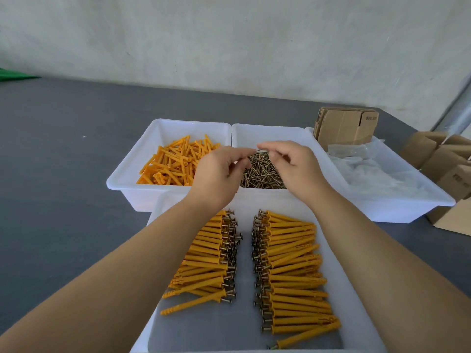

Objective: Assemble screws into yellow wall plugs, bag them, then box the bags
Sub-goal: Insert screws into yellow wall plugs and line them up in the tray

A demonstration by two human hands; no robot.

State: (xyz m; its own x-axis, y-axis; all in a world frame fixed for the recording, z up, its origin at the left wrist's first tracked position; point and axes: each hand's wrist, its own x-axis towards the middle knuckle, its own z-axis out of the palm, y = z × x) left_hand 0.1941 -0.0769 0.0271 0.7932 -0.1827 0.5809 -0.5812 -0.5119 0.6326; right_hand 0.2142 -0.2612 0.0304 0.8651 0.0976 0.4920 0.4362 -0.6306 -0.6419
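Both hands are hovering over the screw tray [300, 138], left hand [219, 171] and right hand [297, 165] pinching one screw [261, 150] between their fingertips, probably steadying it before grabbing a wall plug [175, 164] from the tray beside it. Finished ones [293, 271] are lying in two rows at the surface's near edge, heads inward, likely for easy bagging.

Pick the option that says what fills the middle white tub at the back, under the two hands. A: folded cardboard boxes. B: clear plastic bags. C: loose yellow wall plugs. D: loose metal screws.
D: the middle tub holds a heap of loose screws, while the left hand and right hand pinch a single screw between them just above it.
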